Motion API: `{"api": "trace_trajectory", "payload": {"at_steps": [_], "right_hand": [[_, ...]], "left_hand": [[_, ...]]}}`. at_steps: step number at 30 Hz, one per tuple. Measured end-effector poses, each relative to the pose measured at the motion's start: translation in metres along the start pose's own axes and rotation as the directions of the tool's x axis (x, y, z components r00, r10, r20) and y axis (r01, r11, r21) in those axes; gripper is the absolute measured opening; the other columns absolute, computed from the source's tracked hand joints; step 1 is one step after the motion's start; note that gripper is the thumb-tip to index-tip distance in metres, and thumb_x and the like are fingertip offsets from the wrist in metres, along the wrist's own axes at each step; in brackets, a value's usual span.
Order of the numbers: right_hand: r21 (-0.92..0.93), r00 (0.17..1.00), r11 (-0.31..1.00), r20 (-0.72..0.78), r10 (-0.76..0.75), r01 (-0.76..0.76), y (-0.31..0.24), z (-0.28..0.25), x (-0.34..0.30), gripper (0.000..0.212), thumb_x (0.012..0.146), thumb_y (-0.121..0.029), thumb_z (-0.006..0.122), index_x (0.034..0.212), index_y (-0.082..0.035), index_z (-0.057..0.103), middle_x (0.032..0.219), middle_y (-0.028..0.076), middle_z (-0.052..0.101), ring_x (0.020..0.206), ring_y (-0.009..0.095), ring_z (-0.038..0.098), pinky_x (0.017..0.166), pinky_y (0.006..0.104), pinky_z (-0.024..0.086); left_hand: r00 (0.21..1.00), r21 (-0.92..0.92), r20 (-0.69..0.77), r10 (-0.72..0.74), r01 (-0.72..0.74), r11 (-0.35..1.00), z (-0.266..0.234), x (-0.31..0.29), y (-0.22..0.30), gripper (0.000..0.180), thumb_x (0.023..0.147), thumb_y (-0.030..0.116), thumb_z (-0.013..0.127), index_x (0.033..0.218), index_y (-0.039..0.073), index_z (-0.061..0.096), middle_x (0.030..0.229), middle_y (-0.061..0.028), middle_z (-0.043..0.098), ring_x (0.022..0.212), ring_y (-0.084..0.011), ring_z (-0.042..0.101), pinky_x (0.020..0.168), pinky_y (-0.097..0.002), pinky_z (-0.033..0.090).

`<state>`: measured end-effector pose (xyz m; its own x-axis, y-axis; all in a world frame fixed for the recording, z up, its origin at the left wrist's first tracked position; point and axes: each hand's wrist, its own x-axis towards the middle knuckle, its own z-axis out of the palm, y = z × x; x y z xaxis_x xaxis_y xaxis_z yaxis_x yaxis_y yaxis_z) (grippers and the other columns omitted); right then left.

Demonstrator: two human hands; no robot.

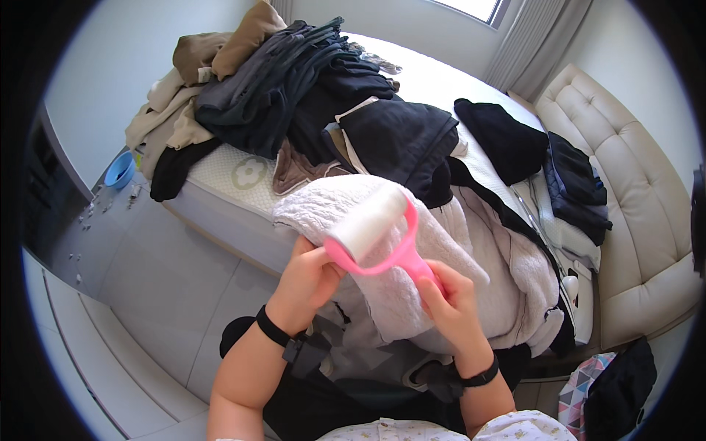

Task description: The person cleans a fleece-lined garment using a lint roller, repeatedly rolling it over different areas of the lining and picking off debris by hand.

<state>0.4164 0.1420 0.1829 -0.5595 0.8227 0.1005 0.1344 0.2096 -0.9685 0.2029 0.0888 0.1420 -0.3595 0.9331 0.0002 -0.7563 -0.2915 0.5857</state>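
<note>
Hovering above the near corner of the bed (220, 187), a pink lint roller (375, 235) with a white roll is being held in both hands. The right hand (450, 303) is gripping its pink handle, fingers curled tight around it, while the left hand (307, 279) is pinching the lower end of the roll — fingers narrow, touching it. Just behind it, a white fluffy garment (471, 287) is draping over the mattress edge. Farther back, a pile of dark clothes (323, 88) is lying heaped — a blue bowl (119, 170) is sitting on the floor at the left.
</note>
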Motion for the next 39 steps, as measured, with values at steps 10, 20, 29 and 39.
{"api": "trace_trajectory", "payload": {"at_steps": [10, 20, 29, 39], "right_hand": [[-0.312, 0.992, 0.942, -0.041, 0.117, -0.124, 0.051, -0.077, -0.059, 0.022, 0.085, -0.013, 0.071, 0.102, 0.002, 0.069, 0.069, 0.002, 0.064, 0.063, 0.006, 0.052, 0.057, 0.0239, 0.043], [0.05, 0.979, 0.987, -0.132, 0.158, -0.152, 0.052, -0.084, -0.057, 0.018, 0.089, -0.011, 0.066, 0.102, 0.002, 0.064, 0.066, -0.005, 0.052, 0.054, 0.002, 0.042, 0.047, 0.0193, 0.029], [-0.251, 0.992, 0.968, -0.121, -0.03, -0.001, -0.003, -0.103, -0.028, 0.035, 0.082, -0.001, 0.062, 0.115, -0.001, 0.052, 0.078, 0.005, 0.057, 0.059, 0.011, 0.053, 0.053, 0.0241, 0.04], [-0.856, 0.922, 0.353, 0.38, -0.066, 0.378, -0.038, -0.077, 0.037, 0.029, 0.079, -0.009, 0.067, 0.107, -0.002, 0.063, 0.091, 0.02, 0.067, 0.083, 0.039, 0.064, 0.07, 0.0423, 0.052]], "left_hand": [[0.998, 0.155, 0.007, 0.066, -0.066, 0.986, -0.005, 0.023, 0.02, 0.056, 0.09, 0.013, 0.063, 0.139, 0.0, 0.039, 0.132, -0.0121, 0.053, 0.122, -0.0244, 0.05, 0.103, -0.0392, 0.042], [0.941, 0.24, -0.317, 0.122, -0.045, 0.97, -0.105, 0.07, 0.024, 0.061, 0.085, 0.006, 0.064, 0.139, -0.006, 0.037, 0.135, -0.02, 0.05, 0.123, -0.0309, 0.049, 0.105, -0.0418, 0.04], [0.749, 0.753, 0.658, -0.082, -0.648, 0.115, 0.002, -0.014, -0.073, 0.042, 0.082, 0.013, 0.062, 0.123, 0.004, 0.06, 0.129, -0.0212, 0.055, 0.125, -0.0361, 0.05, 0.107, -0.0426, 0.038], [0.597, 0.615, 0.735, -0.322, -0.787, -0.055, -0.004, -0.008, -0.131, 0.048, 0.074, 0.029, 0.074, 0.118, 0.013, 0.064, 0.151, -0.0277, 0.027, 0.143, -0.0378, 0.023, 0.117, -0.0521, 0.017]]}}
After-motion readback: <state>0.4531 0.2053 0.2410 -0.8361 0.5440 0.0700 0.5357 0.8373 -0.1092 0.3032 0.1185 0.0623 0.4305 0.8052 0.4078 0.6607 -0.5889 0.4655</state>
